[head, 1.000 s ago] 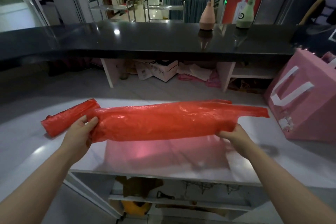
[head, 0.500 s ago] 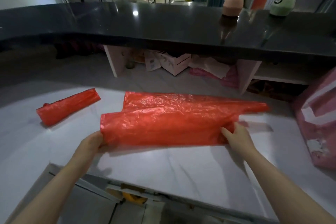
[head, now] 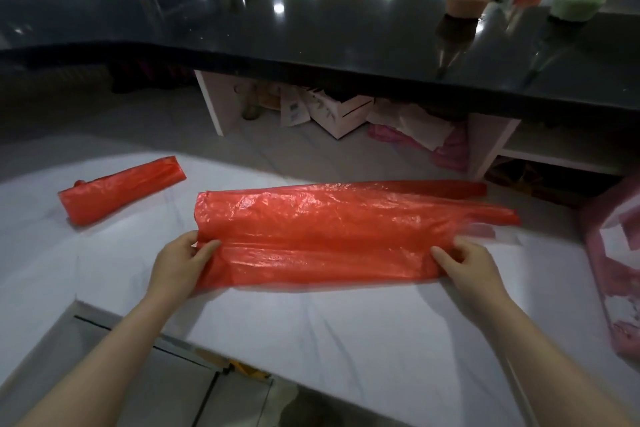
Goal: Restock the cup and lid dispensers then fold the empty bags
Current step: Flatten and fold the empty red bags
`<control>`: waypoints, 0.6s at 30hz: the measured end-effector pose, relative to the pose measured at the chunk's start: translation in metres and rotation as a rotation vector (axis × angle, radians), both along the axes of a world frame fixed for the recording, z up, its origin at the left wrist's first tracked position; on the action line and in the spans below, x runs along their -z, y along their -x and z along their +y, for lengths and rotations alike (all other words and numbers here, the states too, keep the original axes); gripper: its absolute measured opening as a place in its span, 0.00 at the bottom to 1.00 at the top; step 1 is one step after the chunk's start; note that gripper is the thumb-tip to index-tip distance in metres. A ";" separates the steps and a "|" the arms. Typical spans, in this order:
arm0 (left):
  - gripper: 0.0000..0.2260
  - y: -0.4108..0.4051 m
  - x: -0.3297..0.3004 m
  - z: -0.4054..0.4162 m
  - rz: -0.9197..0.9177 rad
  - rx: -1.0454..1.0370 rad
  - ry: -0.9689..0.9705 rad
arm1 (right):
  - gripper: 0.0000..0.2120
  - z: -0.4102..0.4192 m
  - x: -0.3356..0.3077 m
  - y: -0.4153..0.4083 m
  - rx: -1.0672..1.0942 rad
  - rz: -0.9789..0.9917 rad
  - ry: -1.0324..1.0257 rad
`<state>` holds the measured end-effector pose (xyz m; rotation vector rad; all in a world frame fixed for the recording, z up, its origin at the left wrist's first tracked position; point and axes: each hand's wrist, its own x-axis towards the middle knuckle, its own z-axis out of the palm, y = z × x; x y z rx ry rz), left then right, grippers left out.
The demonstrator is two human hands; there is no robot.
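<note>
- Now the bag (head: 332, 236) lies lengthwise across the white table (head: 346, 340), folded over on itself into a long band; its handles trail off to the right.
- Left hand (head: 180, 263) pinches the bag's left end, thumb on top, grip narrow and holding plastic; right hand (head: 474, 267) pinches the right end near the handles, grip likewise closed on the film.
- A second bag, the roll (head: 121, 189), sits well apart to the left, apparently finished; so this one looks like the last fold in hand, though no dispensers show here.
- To fold well: keep both ends level and the film lightly taut between the hands, so the near edge turns over straight rather than skewed.
- Press air out toward the open handle end before creasing; thin plastic likely balloons and springs back otherwise.
- Tuck the loose handles inside the band early; left trailing, they would probably spoil a tidy roll.
- Slide, don't lift; the film is slippery on the smooth table.
</note>
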<state>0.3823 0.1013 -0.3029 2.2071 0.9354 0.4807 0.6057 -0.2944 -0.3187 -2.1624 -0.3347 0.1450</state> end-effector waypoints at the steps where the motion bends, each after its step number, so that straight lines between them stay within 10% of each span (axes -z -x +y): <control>1: 0.03 0.000 0.003 0.000 0.024 -0.025 -0.019 | 0.09 0.002 0.000 -0.001 -0.001 -0.015 0.026; 9: 0.06 0.009 0.006 -0.005 -0.253 -0.093 0.379 | 0.18 0.016 -0.002 0.005 0.067 -0.215 0.044; 18: 0.02 -0.002 0.008 0.003 -0.030 -0.176 -0.065 | 0.11 0.026 0.002 -0.019 0.104 -0.258 0.281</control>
